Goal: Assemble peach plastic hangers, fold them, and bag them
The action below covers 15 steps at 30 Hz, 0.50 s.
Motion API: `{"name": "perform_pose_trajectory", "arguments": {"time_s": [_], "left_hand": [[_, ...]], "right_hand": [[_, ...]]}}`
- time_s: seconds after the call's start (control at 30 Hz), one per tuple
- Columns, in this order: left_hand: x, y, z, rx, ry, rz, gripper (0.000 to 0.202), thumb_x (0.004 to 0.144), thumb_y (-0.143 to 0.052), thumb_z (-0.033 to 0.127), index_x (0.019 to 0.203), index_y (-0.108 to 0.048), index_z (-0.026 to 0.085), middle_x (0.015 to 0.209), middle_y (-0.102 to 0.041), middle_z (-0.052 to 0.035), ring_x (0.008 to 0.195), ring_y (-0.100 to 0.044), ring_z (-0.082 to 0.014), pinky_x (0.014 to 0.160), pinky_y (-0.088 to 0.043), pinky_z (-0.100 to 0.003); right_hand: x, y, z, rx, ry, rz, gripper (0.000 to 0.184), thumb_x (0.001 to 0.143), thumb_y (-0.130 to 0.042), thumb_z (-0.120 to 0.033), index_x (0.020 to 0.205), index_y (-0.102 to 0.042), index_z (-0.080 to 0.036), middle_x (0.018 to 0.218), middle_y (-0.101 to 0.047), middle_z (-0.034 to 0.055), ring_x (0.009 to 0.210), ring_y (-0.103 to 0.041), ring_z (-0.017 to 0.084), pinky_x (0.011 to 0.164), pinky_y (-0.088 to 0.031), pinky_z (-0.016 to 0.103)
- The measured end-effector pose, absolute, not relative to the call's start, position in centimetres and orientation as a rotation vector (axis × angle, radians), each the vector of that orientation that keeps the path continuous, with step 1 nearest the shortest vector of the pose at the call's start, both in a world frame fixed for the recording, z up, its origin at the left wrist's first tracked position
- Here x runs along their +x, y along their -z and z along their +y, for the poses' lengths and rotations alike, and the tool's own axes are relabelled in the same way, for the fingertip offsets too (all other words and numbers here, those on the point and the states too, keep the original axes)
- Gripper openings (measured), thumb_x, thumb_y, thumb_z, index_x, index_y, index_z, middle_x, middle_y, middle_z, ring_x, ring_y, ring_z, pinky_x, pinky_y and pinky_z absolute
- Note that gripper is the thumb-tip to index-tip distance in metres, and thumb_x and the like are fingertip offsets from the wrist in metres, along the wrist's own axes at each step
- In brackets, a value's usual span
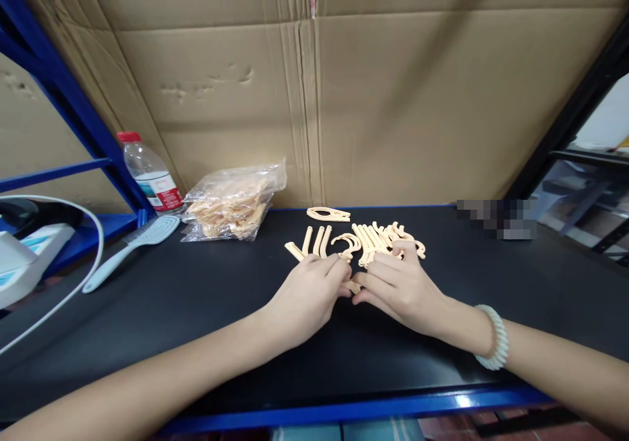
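Observation:
Both hands meet over the black tabletop, fingers closed around a small cream plastic piece [352,286]. My left hand [314,290] grips it from the left, and my right hand [400,290] pinches its right end. Most of the piece is hidden by the fingers. Just behind the hands lie several loose cream plastic bars [322,239], more bars in a row [366,239], and curved hook-shaped pieces [350,241]. A larger heap of S-shaped pieces [398,232] sits behind my right hand. Farther back rests a folded cream plastic hanger [328,214].
A clear plastic bag [230,202] of cream parts stands at back left, beside a red-capped bottle [154,179] and a pale blue hairbrush [142,236]. A white cable [93,277] and power strip [37,257] occupy the left edge. Cardboard [393,100] walls the back.

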<state>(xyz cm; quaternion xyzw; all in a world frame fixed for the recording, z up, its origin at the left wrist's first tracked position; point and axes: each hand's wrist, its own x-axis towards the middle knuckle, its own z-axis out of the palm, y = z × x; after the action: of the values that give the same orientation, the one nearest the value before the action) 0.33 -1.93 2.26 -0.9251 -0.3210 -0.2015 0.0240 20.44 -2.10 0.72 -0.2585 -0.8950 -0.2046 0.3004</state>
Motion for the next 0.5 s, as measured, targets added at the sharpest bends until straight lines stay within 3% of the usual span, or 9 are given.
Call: {"name": "perform_pose_trajectory", "arguments": {"time_s": [0.27, 0.4, 0.5], "left_hand": [[-0.2, -2.5, -1.6, -2.843, 0.676, -0.739, 0.025, 0.081, -0.033, -0.002, 0.081, -0.05, 0.017, 0.078, -0.06, -0.0041, 0.072, -0.054, -0.0172, 0.073, -0.044, -0.03], [-2.1, -4.9, 0.5, -2.912, 0.55, -0.655, 0.02, 0.087, -0.038, 0.004, 0.086, -0.053, 0.018, 0.084, -0.063, -0.0047, 0.079, -0.055, -0.0168, 0.079, -0.043, -0.029], [-4.3, -6.5, 2.6, -2.827, 0.381, -0.732, 0.016, 0.087, -0.044, 0.009, 0.081, -0.056, 0.017, 0.089, -0.061, -0.0078, 0.093, -0.053, -0.0223, 0.086, -0.041, -0.035]], "right_hand": [[20.4, -0.9, -1.7, -0.82, -0.172, -2.238, 0.023, 0.093, -0.054, -0.031, 0.076, -0.065, -0.02, 0.065, -0.06, -0.0021, 0.062, -0.052, 0.012, 0.067, -0.033, 0.029], [21.5, -1.5, -0.5, -0.904, -0.143, -2.146, 0.02, 0.093, -0.053, -0.033, 0.082, -0.065, -0.021, 0.075, -0.066, 0.0, 0.07, -0.057, 0.015, 0.074, -0.036, 0.033], [22.2, -1.4, 0.6, -0.983, -0.031, -2.142, 0.015, 0.093, -0.052, -0.032, 0.091, -0.063, -0.022, 0.089, -0.068, 0.0028, 0.085, -0.058, 0.02, 0.084, -0.035, 0.039]]}}
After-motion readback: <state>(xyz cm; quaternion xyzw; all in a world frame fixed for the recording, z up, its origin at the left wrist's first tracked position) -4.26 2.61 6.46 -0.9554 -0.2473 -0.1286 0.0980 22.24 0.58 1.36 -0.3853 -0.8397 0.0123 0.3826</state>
